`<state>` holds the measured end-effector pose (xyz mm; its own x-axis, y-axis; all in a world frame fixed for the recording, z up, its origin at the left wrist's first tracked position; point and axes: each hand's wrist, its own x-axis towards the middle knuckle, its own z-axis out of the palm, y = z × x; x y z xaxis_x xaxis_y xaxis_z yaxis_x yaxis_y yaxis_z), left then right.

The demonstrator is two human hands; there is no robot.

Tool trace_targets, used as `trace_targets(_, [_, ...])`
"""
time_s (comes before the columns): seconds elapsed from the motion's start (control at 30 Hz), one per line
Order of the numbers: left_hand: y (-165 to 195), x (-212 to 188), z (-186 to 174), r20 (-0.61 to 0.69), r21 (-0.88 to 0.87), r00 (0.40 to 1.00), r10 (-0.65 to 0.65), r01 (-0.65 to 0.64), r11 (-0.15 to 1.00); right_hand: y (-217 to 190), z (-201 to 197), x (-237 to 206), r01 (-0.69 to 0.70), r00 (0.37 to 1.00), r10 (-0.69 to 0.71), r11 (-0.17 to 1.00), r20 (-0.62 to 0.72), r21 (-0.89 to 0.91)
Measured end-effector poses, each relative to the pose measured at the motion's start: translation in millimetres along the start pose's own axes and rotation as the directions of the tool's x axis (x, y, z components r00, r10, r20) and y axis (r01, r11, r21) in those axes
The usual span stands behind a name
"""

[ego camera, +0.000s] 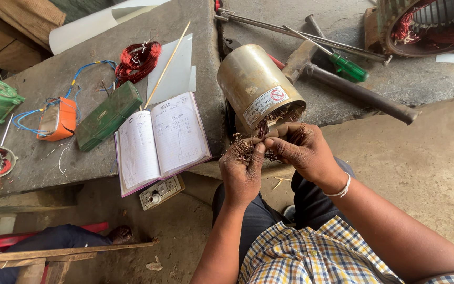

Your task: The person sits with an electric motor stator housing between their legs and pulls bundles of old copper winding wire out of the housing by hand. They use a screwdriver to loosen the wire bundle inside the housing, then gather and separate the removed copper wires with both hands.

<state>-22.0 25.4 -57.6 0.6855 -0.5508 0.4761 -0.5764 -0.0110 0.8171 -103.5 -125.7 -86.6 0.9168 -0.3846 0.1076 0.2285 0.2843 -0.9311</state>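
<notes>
You're holding one tangled bundle of copper wire [248,147], pulled out of the open end of one metal motor cylinder [256,87] that's lying tilted on the edge of the stone slab [80,68], mouth toward you. Your left hand [241,173] is pinching the bundle between thumb and fingers. Your right hand [299,150] is closing around more strands right at the cylinder mouth. Both grips are tight on wire.

Just left of the cylinder, one open notebook [158,139] is lying flat, half over the slab edge, with one socket box [161,192] under it. Further left: one green case [109,115], one orange meter [59,118] with blue leads, one red wire coil [138,60].

Behind the cylinder: one hammer [353,89], one green-handled screwdriver [342,64], two long steel rods [290,32]. One wound stator [432,23] is sitting at top right.
</notes>
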Motion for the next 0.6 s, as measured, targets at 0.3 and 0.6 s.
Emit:
trace_targets(0.3, [-8,-2,-8,0.043,-0.046,0.997,-0.061,0.063,0.997,-5,6,-1,-0.002,1.000,0.002,1.000,0.018,0.012])
trace_targets(0.6, [-6,-1,-7,0.018,-0.034,0.994,-0.108,0.108,0.994,-11,6,3,-0.040,0.999,0.040,0.998,0.009,0.052])
